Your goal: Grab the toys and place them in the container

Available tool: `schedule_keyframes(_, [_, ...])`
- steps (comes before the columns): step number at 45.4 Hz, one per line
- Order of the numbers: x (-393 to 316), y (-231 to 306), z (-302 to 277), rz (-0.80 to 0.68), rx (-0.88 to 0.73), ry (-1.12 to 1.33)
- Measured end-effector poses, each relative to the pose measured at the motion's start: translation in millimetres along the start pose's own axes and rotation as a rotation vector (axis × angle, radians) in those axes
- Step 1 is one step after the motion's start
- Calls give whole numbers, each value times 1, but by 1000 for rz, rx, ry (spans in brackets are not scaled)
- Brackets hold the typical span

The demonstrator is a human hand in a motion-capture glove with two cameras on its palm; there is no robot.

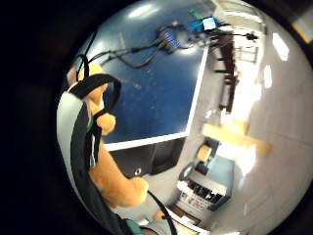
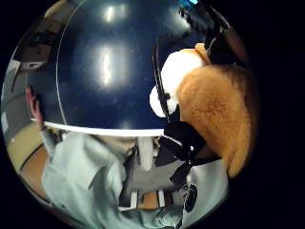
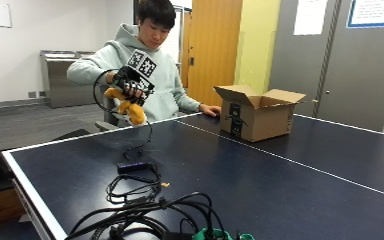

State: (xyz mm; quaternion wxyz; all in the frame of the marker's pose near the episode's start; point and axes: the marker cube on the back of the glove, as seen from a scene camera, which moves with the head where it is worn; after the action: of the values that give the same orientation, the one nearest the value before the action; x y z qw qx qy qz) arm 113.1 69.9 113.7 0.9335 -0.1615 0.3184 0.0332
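Seated behind the far edge of the tabletop. Right hand raised in the air above that edge, with 1 plush toy in its grip, hanging below the fingers. Bare hand resting on the tabletop, just beside the cardboard box. Box standing open on the tabletop, well apart from the toy. Cables lying on the near part of the tabletop.

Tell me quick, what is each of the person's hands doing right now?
Right hand: fingers curled round an orange plush toy, held up above the table.
Left hand: bare, resting on the table beside the cardboard box, holding nothing.
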Motion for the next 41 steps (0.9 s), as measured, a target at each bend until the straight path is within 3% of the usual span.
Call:
schedule_keyframes(4, [-20, 21, -15, 44, 152, 22])
schedule_keyframes(11, [-31, 5, -14, 54, 273, -11])
schedule_keyframes(25, [-54, -35, 48, -79, -66, -573])
schedule_keyframes(41, [-98, -70, 76, -81, 40, -573])
